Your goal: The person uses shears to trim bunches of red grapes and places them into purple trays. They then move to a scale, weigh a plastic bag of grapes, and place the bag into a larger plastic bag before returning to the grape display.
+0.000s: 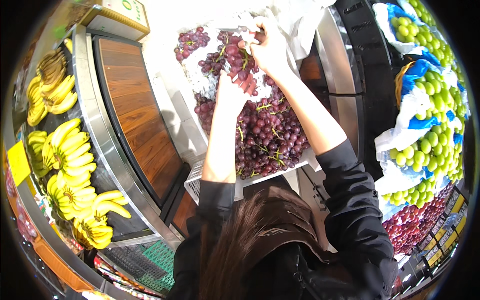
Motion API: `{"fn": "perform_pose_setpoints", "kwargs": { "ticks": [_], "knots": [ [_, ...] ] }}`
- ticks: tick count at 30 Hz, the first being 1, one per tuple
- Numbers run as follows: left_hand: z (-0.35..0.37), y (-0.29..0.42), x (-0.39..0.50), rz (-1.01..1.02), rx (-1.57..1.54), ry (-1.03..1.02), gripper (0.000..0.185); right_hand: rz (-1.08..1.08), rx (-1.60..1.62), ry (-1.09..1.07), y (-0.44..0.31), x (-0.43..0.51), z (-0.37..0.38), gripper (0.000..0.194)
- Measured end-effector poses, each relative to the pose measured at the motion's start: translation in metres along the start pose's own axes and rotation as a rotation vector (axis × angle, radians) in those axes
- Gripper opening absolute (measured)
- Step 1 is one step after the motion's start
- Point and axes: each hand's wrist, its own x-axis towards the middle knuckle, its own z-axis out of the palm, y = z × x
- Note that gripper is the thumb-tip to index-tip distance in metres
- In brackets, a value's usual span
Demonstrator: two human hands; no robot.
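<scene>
A bunch of red grapes (pixel 235 56) with green stems is raised above a white crate (pixel 200 123). My left hand (pixel 233 92) supports it from below, with fingers curled around its lower end. At the bunch's upper right, my right hand (pixel 268 47) has its thumb and bent fingers on the grapes; what exactly lies between the fingertips is partly hidden. Under my forearms, many more red grapes (pixel 266 131) fill the near part of the crate. Smaller bunches (pixel 191 42) lie on white lining at its far end.
Banana bunches (pixel 71 153) lie on a black-matted stand with a metal edge (pixel 101 123) at left. Green grapes (pixel 431 144) in white and blue wrapping line the right display, with red grapes (pixel 408 228) nearer me. A white perforated basket (pixel 195 180) sits beneath the crate. A cardboard box (pixel 120 18) stands far left.
</scene>
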Motion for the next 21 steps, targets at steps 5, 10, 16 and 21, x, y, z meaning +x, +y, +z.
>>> {"fn": "perform_pose_setpoints", "kwargs": {
  "ticks": [5,10,16,21],
  "knots": [
    [0.063,-0.033,-0.055,1.357,1.277,0.279,0.048,0.043,0.046,0.023,-0.058,-0.024,-0.002,0.038],
    [0.063,-0.052,-0.069,1.638,1.632,0.427,0.036,0.022,0.045,0.028,-0.056,-0.042,0.009,0.038],
    [0.021,-0.044,-0.048,1.586,1.636,0.705,0.012,-0.057,-0.082,0.069,-0.007,-0.075,0.030,0.031],
    [0.003,-0.036,-0.040,1.580,1.696,0.710,0.008,-0.020,-0.165,0.099,0.018,-0.086,0.048,0.031]
  ]
}}
